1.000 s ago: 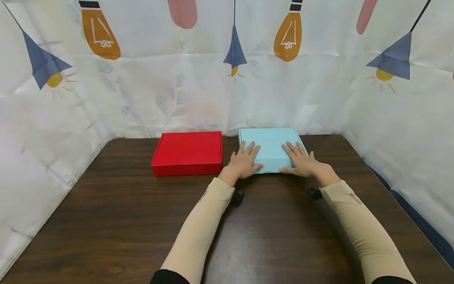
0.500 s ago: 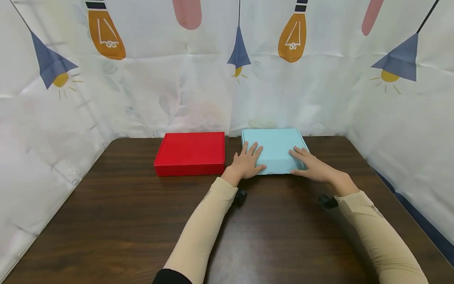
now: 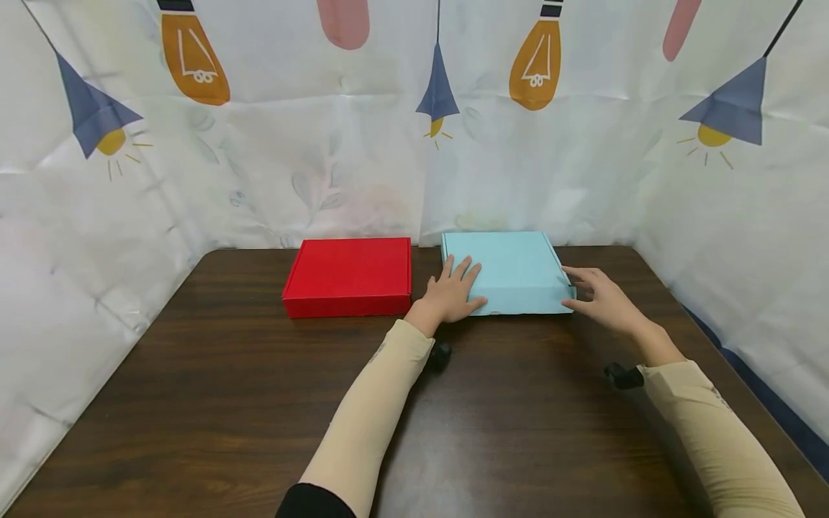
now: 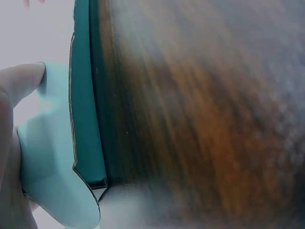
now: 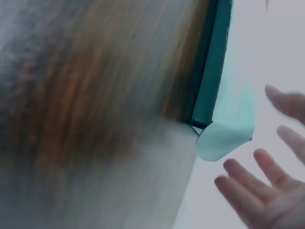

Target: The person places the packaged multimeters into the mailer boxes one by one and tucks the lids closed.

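Note:
A light blue cardboard box [image 3: 505, 259] lies flat at the back of the table. My left hand [image 3: 448, 298] rests on its front left corner with spread fingers, the thumb along the front edge. The left wrist view shows the left thumb [image 4: 24, 81] on the pale front flap [image 4: 50, 143]. At the front right corner my right hand [image 3: 605, 298] is beside the box, fingers loosely bent. In the right wrist view that hand's fingers [image 5: 252, 179] are spread near the box's rounded corner flap [image 5: 224, 138]; whether they touch the box I cannot tell.
A closed red box [image 3: 352, 270] lies just left of the blue one, with a narrow gap between. Both stand near the far edge of the dark wooden table [image 3: 227, 403]. A white curtain [image 3: 363, 165] printed with lamps hangs behind and at both sides.
My right hand has moved right, off the top of the blue box to its front right corner. The left hand stays on the box. The head view has shifted slightly.

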Demonstrator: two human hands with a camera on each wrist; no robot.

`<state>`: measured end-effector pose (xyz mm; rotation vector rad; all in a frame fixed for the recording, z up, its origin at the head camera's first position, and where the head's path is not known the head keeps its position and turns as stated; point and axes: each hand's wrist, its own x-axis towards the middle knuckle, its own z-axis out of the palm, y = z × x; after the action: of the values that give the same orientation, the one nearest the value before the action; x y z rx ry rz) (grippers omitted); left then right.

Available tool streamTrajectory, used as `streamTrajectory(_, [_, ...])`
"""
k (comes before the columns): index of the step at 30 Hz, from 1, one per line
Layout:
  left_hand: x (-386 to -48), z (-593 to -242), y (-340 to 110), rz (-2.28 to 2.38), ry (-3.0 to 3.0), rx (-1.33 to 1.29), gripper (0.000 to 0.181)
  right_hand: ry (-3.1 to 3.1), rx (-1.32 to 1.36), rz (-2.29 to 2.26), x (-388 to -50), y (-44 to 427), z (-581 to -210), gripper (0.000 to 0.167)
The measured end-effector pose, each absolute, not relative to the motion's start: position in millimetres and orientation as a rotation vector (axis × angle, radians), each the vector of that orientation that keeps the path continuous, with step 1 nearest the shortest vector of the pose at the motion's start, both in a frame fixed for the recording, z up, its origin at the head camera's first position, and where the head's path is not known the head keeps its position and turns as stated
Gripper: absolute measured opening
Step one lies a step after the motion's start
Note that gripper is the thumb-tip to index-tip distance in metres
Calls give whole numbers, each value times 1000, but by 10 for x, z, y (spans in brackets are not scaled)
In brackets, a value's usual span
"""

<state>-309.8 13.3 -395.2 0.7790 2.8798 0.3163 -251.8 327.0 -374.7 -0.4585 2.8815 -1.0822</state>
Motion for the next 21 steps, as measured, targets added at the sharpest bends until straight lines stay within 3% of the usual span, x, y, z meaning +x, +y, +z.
streamTrajectory(8, [-3091, -3940, 136, 313, 2880, 781, 78, 2991, -260, -916, -2504, 3342, -3730, 66])
streamTrajectory(21, [-3093, -3925, 108, 359, 2852, 791, 79, 2925, -196, -810, -2576, 3325, -3762, 79])
